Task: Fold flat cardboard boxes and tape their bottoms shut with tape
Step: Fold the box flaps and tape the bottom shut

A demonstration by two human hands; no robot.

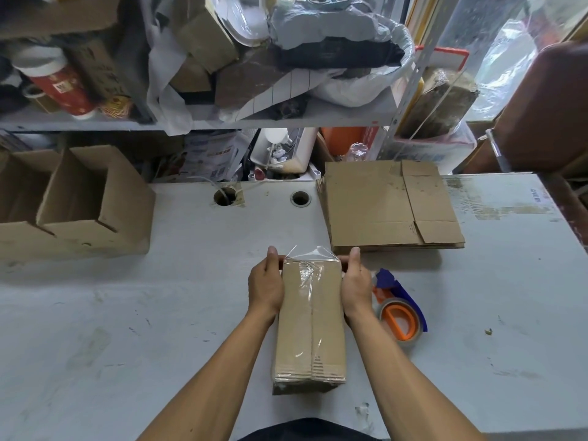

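Taped box (310,323) on table (127,313), left hand (265,286) and right hand (356,286) gripping its far sides, loose tape end (308,253) above far edge, dispenser (399,311) just right, flat cardboard (388,203) far right

2 hands (265,283) (356,283) — 1 taped box (310,326), 1 tape dispenser (399,313), 1 flat-cardboard stack (388,205), 2 open boxes (95,202) (19,198).

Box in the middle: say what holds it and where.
Both hands hold the box by its far end: left hand on the left side, right hand on the right.
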